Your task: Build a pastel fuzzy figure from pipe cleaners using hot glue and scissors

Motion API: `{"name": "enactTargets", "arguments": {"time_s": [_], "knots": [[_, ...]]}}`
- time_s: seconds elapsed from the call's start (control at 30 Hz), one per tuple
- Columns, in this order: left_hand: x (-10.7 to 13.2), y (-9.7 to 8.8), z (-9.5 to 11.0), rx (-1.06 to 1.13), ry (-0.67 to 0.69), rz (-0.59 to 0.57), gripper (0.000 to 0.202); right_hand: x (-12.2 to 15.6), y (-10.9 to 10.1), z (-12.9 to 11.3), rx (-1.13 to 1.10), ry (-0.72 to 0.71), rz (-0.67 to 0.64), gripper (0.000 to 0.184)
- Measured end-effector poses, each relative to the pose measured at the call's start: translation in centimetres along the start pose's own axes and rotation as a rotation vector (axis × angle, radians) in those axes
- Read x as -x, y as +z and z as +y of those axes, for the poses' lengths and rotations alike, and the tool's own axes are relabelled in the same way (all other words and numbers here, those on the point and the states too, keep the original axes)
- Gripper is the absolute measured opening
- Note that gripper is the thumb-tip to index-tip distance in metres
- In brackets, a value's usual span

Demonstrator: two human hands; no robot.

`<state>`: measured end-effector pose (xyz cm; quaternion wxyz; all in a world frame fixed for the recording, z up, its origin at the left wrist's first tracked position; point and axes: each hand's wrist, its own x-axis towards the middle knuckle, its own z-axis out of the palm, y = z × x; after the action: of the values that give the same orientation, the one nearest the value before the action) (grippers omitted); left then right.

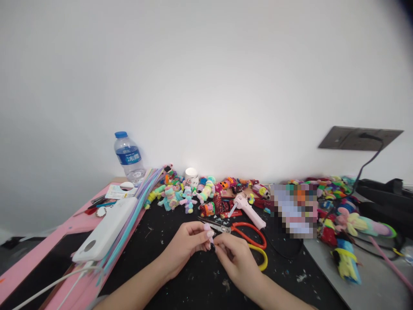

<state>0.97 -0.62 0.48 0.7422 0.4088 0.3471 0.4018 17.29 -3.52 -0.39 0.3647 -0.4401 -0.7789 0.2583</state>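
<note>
My left hand (185,243) and my right hand (237,258) meet over the black table mat (200,280), fingertips pinched together on a small pink fuzzy piece (208,232) with a dark tip. Both hands are closed around it. Just behind the fingers lie scissors with red and yellow handles (248,237). A white glue gun (248,209) rests beyond them.
A row of colourful fuzzy figures (193,193) lines the back of the mat, with more piled at the right (335,202). A water bottle (129,157), a white cup (191,175), a white power bank (105,230) and pastel pipe cleaners (132,215) are on the left. Black bag (383,198) at right.
</note>
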Motion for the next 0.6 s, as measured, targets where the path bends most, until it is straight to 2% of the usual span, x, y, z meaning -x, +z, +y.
{"name": "enactTargets", "arguments": {"time_s": [0.17, 0.37, 0.5, 0.6], "knots": [[-0.13, -0.05, -0.12, -0.044, 0.043, 0.032, 0.022, -0.07, -0.16, -0.19, -0.004, -0.021, -0.014, 0.016], [-0.11, -0.15, 0.44, -0.336, 0.142, 0.063, 0.031, -0.11, -0.21, 0.05, -0.036, 0.037, 0.050, 0.018], [0.06, -0.17, 0.59, -0.483, 0.177, -0.002, 0.031, 0.02, -0.36, 0.38, -0.064, 0.078, 0.091, 0.024], [0.27, -0.13, 0.51, -0.514, 0.144, -0.086, 0.029, 0.06, -0.62, 0.49, -0.098, 0.085, 0.115, 0.027]]}}
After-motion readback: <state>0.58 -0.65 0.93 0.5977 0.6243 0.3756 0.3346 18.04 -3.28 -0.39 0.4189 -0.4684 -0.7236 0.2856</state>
